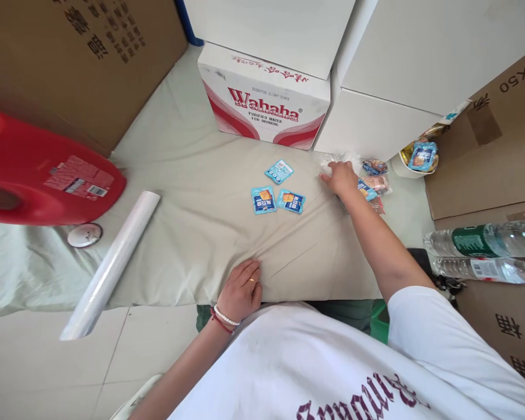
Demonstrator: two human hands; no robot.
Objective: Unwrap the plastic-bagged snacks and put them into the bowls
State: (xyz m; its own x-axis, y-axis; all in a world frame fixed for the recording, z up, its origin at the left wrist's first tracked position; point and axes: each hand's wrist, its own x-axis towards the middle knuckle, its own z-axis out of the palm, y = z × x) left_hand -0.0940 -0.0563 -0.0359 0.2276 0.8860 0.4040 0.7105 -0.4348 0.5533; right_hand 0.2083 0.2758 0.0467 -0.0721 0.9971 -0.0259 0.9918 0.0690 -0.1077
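My left hand (pixel 241 290) rests on the cloth near the front edge, palm down, its fingers lying loosely on the fabric and holding nothing. At the right, my right hand (pixel 342 178) reaches forward with bent fingers closed on a crumpled clear plastic bag (pixel 353 158); the fingertips are partly hidden. Beside that wrist lie several small snack packets, among them a blue packet (pixel 367 190) and a dark one (pixel 374 168). Three light-blue snack packets sit in a group on the middle of the cloth: an upper one (pixel 279 171), a left one (pixel 263 200) and a right one (pixel 291 201).
A Wahaha water carton (pixel 265 102) and white boxes (pixel 376 116) line the back. A white tub (pixel 409 166) of packets stands right, near two plastic bottles (pixel 485 240). Left are a red jug (pixel 39 169), a clear film roll (pixel 114 262) and a round badge (pixel 84 235).
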